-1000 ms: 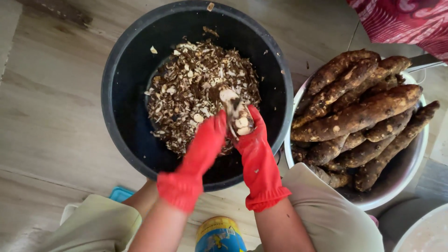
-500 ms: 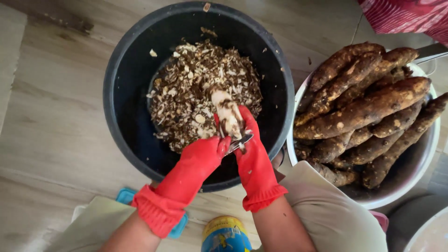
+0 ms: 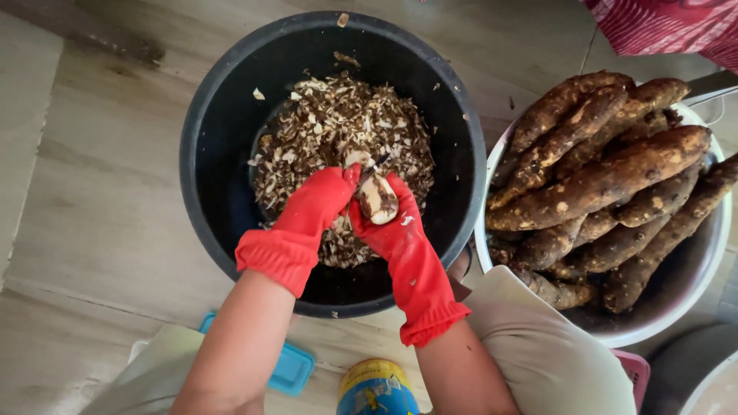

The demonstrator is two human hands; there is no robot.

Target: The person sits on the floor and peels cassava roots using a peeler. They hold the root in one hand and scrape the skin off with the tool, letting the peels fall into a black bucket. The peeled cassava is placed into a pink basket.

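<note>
Where the pale wooden floor [image 3: 92,230] fills the left of the view, a blue lid [image 3: 288,367] lies near the person's knee. Next comes the black tub [image 3: 223,138], its bottom covered with brown and white peelings [image 3: 338,123]. Over the tub, the left hand [image 3: 315,207], in a red rubber glove, has its grip closed beside a small root [image 3: 379,198], touching its left side; a dark blade [image 3: 375,165] shows just above, though what holds it cannot be told. The right hand [image 3: 396,223], also gloved in red, has its grip wrapped around the root from below, the partly peeled root held above the peelings. A round tin [image 3: 375,386] stands at the bottom edge between the knees. At the right, a white bowl [image 3: 711,253], touching the tub, is heaped with unpeeled brown roots [image 3: 607,184]. Red patterned cloth [image 3: 669,27] occupies the top right corner.
</note>
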